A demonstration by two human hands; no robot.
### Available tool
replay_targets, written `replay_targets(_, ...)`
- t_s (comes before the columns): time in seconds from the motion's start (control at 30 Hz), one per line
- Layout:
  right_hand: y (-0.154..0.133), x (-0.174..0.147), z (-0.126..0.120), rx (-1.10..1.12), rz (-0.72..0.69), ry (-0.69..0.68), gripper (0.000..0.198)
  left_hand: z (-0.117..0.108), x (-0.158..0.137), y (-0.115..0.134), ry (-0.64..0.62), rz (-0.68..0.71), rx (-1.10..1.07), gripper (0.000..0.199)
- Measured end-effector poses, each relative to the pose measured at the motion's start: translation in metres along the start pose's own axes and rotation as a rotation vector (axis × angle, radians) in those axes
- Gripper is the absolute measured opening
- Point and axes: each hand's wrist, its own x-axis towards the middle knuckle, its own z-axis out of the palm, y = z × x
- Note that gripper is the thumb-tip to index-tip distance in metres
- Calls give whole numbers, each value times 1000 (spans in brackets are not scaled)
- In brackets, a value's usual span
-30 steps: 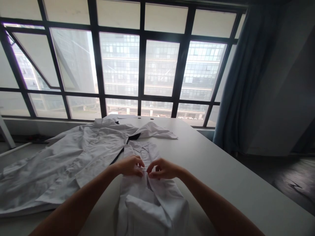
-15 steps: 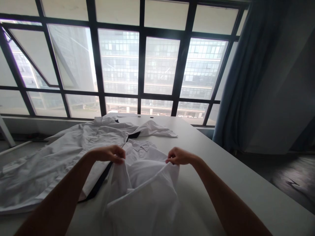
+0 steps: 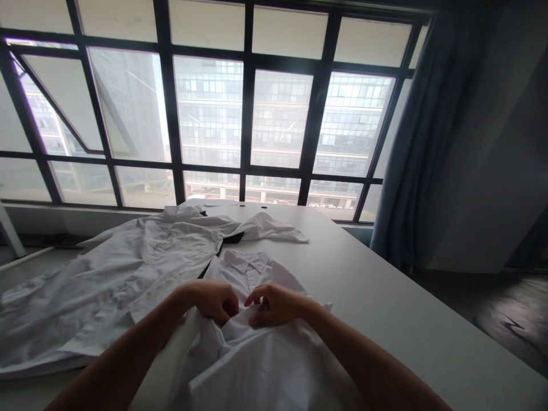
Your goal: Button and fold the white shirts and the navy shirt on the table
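A white collared shirt [image 3: 265, 365] lies on the table in front of me, its collar pointing away and its lower part folded up in loose creases. My left hand [image 3: 213, 301] is over the middle of it, fingers curled down and closed on the cloth. Close beside it, my right hand [image 3: 278, 306] hovers at the shirt front with thumb and forefinger apart; no cloth shows between them. The fingertips of both hands face each other with a small gap. Some of the fabric below the hands is hidden by them.
Another white shirt [image 3: 141, 257] is spread out on the left, with dark material showing under its edge. The white table [image 3: 385, 302] runs back toward large windows [image 3: 280, 120]. A blue-grey curtain [image 3: 411, 148] hangs at the right.
Both hands have moved inward from the shirt's sides and now nearly meet at its middle. The right hand has let go of the side edge, and the raised cloth has dropped lower.
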Motion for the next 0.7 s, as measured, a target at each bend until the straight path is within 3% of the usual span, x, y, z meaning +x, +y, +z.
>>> replay_targets(0.1,2,-6,-15,32,-7,126,24,-1,-3,-1,-57,-47,-28,13)
replay_targets(0.27,16,-41,-72,185,26,476,31,-10,-7,-4,44,-48,-104,22)
replay_targets(0.37,50,-71,-110,355,101,952,32,-23,-25,-12,113,-25,-194,31)
replay_targets(0.43,80,-92,-130,430,292,1356,27,-33,-43,-22,194,8,-313,37)
replay_targets(0.47,94,-102,-136,449,442,1519,22,-39,-51,-29,270,38,-388,40)
replay_targets(0.53,119,-119,-141,434,605,1630,14,-49,-66,-45,512,103,-579,43)
replay_targets(0.6,136,-131,-138,389,725,1614,14,-58,-73,-62,882,122,-776,36)
replay_targets(0.7,149,-135,-128,245,826,1515,13,-68,-74,-92,1404,-8,-915,20)
